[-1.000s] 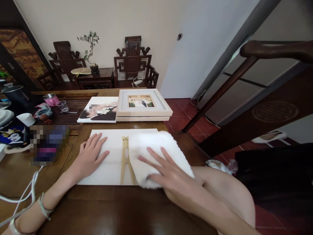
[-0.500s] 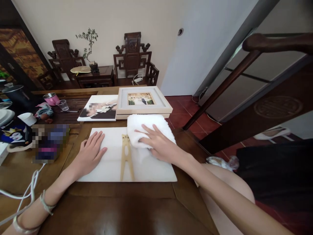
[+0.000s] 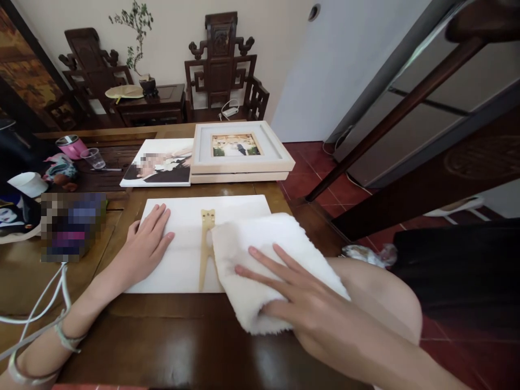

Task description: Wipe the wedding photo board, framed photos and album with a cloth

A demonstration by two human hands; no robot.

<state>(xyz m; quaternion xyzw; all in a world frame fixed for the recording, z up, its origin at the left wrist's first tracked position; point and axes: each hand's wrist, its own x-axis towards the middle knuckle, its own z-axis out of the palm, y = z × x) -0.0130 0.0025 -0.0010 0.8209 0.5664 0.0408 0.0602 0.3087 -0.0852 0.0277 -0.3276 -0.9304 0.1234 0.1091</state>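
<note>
A white fluffy cloth [image 3: 260,254] lay at the lower centre of the frame, spread over the right part of a white board [image 3: 182,249] and hanging past the board's near edge onto the dark wooden desk [image 3: 162,346]. The right hand [image 3: 300,295] pressed flat on the cloth, fingers spread and straight; its grip was open, closed round nothing, palm down on the fabric. Just left of the cloth, a pale wooden stand piece [image 3: 206,244] with two legs lay on the board, its right leg touching or partly under the cloth's edge. Further left, the left hand [image 3: 144,249] rested flat on the board near its left edge, fingers together and extended, grip open and holding nothing, simply bearing on the surface. Bracelets [image 3: 65,340] circled that wrist at the lower left.

Above the board, in the middle of the frame, a light wooden picture frame [image 3: 239,154] sat on the desk, with a photo print [image 3: 160,169] just beside it on the left. At the left edge stood a pink cup [image 3: 71,146], a clear plastic cup [image 3: 94,158] and a white cup [image 3: 28,184]. White cables [image 3: 36,314] trailed over the lower left corner. Carved dark chairs [image 3: 221,65] and a small potted plant [image 3: 136,38] stood against the wall at the top.
</note>
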